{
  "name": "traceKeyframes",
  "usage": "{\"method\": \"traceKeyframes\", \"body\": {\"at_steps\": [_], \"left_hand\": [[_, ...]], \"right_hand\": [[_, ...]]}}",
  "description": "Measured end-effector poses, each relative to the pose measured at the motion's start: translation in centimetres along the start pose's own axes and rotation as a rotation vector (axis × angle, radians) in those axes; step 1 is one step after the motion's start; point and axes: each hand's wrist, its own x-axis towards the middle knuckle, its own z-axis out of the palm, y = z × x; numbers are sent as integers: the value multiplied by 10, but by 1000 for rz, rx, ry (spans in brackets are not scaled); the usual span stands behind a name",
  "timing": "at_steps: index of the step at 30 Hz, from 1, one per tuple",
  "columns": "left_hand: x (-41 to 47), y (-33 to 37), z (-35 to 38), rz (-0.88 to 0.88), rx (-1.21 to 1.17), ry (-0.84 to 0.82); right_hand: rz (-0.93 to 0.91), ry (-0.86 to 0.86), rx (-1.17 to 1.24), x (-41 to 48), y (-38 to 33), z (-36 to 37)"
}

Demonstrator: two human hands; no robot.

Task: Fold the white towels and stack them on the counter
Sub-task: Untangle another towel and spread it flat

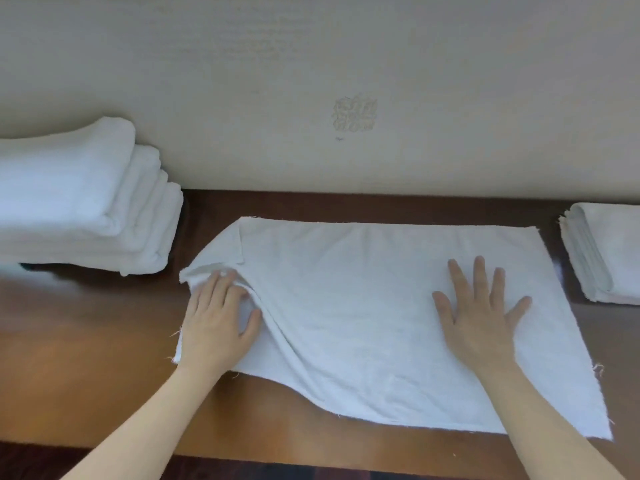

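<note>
A white towel lies spread on the brown wooden counter, its left end rumpled and its far left corner turned over. My left hand rests on that bunched left end, fingers curled into the cloth. My right hand lies flat on the towel's right half, fingers spread, holding nothing. A stack of thick folded white towels sits at the far left against the wall. A lower stack of thin folded white towels sits at the far right, cut off by the frame edge.
A beige wall with a scuffed patch rises straight behind the counter. The counter's front edge runs along the bottom of the view, with dark floor below it. Bare wood shows left of the towel.
</note>
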Motion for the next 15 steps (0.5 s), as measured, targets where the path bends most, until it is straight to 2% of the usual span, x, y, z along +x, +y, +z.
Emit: {"method": "traceKeyframes", "body": {"at_steps": [4, 6, 9, 15], "left_hand": [[31, 15, 4, 6, -47, 226], [36, 20, 8, 75, -73, 141], [20, 13, 19, 67, -84, -116], [-47, -48, 27, -19, 44, -189]], "right_hand": [[0, -3, 40, 35, -14, -1], [-11, -39, 42, 37, -16, 4], [2, -46, 44, 34, -13, 11], [32, -33, 57, 35, -11, 11]]}}
